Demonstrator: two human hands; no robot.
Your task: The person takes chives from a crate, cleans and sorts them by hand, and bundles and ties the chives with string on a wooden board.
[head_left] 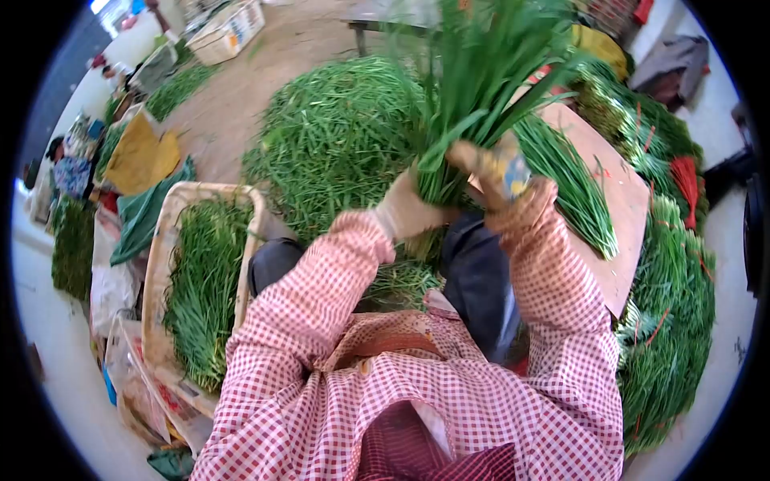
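A large bunch of garlic chives stands nearly upright in front of me, its long green leaves fanned out and blurred at the top. My left hand, in a pale glove, is closed around the lower part of the bunch. Against the bunch's right side is my right hand, in a glove with blue and yellow patches. Motion smears its fingers, so their grip is unclear. More chives lie on a pinkish board to my right. A heap of loose green leaves covers the floor ahead.
A pale plastic crate holding chives stands at my left. Chive bundles are stacked along the right, with red ties nearby. A white crate and a low table are farther back. Yellow cloth lies at the left.
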